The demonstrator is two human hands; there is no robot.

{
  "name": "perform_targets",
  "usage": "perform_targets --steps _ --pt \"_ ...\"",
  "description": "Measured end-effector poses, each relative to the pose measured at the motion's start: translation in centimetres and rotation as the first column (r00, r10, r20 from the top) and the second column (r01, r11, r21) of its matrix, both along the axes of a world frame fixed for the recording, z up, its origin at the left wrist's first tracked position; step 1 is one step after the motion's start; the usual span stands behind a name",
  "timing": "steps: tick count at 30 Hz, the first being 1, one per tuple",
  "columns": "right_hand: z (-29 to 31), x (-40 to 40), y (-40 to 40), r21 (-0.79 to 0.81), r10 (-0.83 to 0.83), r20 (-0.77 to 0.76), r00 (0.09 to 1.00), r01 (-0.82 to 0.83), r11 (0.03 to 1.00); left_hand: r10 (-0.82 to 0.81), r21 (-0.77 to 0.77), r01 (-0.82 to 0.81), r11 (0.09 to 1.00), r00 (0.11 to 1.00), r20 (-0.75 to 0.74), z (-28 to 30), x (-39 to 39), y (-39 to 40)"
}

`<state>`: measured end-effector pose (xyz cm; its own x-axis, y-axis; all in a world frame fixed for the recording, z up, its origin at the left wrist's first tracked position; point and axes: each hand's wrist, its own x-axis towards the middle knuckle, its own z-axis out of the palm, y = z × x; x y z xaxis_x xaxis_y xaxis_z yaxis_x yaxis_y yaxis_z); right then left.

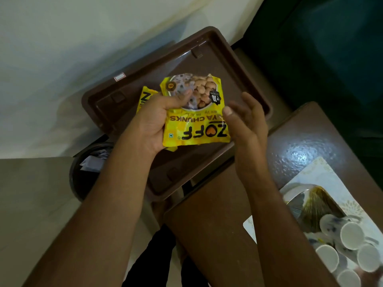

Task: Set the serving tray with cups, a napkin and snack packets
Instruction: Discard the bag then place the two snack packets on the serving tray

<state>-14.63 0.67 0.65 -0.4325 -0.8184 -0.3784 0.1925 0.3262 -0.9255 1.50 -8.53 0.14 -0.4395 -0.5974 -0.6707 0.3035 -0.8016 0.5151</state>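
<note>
The yellow packet [194, 112] in my left hand [154, 123] reads "ZOFF" in big black letters and "CHUNKS" in orange, upside down to me, with a picture of pale chunks in a bowl; a second yellow packet [146, 99] sticks out behind it on the left, showing only a black "Z"; my left thumb lies across the front packet and the fingers curl behind, gripping both; my right hand [246, 121] hovers just right of the packet with fingers relaxed and spread, holding nothing; both hands are above the brown tray [207, 54], whose raised rim frames bare floor on the far side; at the near right, on the brown desk [209, 220], white cups [352, 235] stand clustered on a patterned tray [323, 175].
</note>
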Motion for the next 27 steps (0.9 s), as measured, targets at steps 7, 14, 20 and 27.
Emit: perform_targets --steps 7,14,20,27 --pt "0.0 -1.9 -1.2 0.168 0.099 0.208 0.973 -0.135 0.977 0.014 -0.111 0.005 0.994 0.986 0.166 -0.6 -0.7 0.8" --pt "-0.3 -1.2 -0.9 0.224 -0.032 0.479 0.877 -0.087 0.971 0.271 -0.044 -0.269 0.962 0.961 0.056 -0.7 -1.6 1.6" --pt "0.3 -4.0 -2.1 0.130 0.067 0.248 0.966 -0.101 0.986 0.063 -0.003 -0.063 0.998 0.996 0.064 -0.9 1.0 0.9" --pt "0.0 -3.6 -1.8 0.096 -0.113 0.482 0.869 0.076 0.992 0.065 -0.079 -0.050 0.996 0.977 0.202 -1.2 -1.3 1.6"
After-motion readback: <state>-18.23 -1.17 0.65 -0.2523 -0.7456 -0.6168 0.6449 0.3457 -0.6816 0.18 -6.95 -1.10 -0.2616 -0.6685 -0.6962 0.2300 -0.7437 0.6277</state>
